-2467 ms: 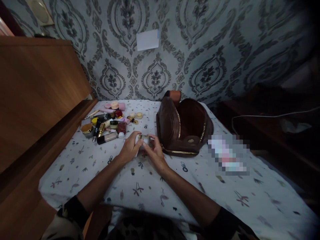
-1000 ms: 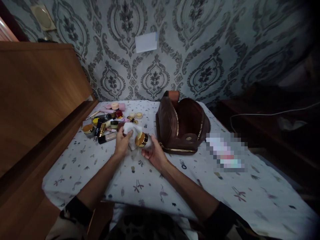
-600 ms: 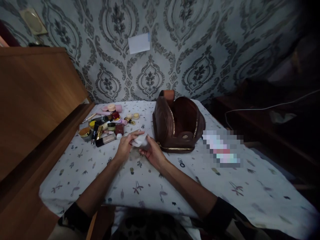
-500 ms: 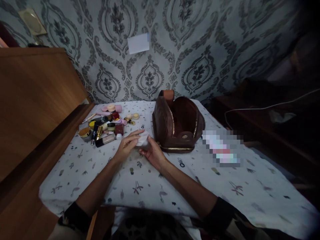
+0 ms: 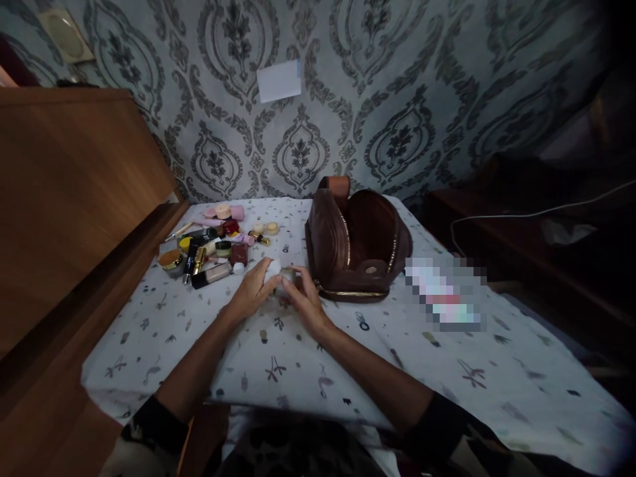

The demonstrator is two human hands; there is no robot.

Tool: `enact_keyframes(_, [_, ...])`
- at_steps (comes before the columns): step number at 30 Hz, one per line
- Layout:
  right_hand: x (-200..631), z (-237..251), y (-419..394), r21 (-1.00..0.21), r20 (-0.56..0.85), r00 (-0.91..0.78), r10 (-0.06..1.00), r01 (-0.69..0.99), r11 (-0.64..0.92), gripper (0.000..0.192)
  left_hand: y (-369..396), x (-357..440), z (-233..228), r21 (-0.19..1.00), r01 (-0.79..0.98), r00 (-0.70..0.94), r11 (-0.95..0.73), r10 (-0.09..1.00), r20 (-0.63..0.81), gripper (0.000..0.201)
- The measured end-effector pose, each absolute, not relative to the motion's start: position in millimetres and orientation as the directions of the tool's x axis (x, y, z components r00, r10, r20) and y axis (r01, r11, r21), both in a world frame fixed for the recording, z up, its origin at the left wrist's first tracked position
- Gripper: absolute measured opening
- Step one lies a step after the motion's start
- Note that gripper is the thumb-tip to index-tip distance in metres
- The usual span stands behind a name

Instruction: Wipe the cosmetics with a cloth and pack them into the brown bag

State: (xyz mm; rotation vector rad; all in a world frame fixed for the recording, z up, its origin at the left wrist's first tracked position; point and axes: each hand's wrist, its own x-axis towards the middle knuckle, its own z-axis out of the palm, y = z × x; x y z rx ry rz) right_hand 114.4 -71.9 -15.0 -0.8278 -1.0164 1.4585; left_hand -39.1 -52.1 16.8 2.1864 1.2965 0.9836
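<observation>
My left hand [image 5: 254,291] and my right hand [image 5: 307,301] meet over the patterned sheet [image 5: 348,358], just left of the brown bag [image 5: 355,242]. Between them is a small white jar [image 5: 284,285], mostly hidden by my fingers. My left hand presses a white tissue [image 5: 273,267] against the jar while my right hand grips the jar from the right. The bag stands unzipped, with its gold zipper and dark inside showing.
A heap of cosmetics [image 5: 213,242] lies at the sheet's far left: several bottles, tubes and small gold-lidded jars. A wooden board [image 5: 74,199] borders the left side. A blurred packet [image 5: 442,295] lies right of the bag. A white cable [image 5: 521,215] runs along the dark right side.
One second ago my right hand held the gold-lidded jar tipped up with the tissue at its lid. Both hands have since lowered and closed around it, hiding the lid.
</observation>
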Motion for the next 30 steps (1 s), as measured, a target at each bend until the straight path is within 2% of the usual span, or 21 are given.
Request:
enact_keyframes(4, [115.5,-13.0,-72.9,-0.968,0.103,-0.070,0.992,-0.235,0.084,0.045,-51.5,-40.8,13.3,0.710,0.584,0.254,-0.394,0.919,0.301,0.032])
enact_keyframes(9, [114.4,-8.6,-70.4,-0.953,0.170,-0.045,0.984,-0.262,0.152,0.049,-50.1,-38.8,7.5,0.860,0.436,0.191,-0.264,0.961,0.199,0.047])
enact_keyframes(15, [115.6,-9.8,-67.3,-0.947,0.205,-0.050,0.977,-0.263,0.186,0.052,-47.6,-31.2,1.7,0.890,0.355,0.108,-0.285,0.958,0.264,0.055])
enact_keyframes(23, [113.4,-15.8,-64.4,-0.935,0.206,-0.027,0.978,-0.301,0.189,0.054,-47.7,-32.9,4.4,0.819,0.276,0.294,-0.502,0.856,0.425,0.066])
enact_keyframes(30, [113.3,-13.3,-64.2,-0.928,0.130,0.042,0.991,-0.347,0.137,0.056,-47.2,-37.0,10.5,0.870,0.247,0.334,-0.427,0.880,0.338,0.054])
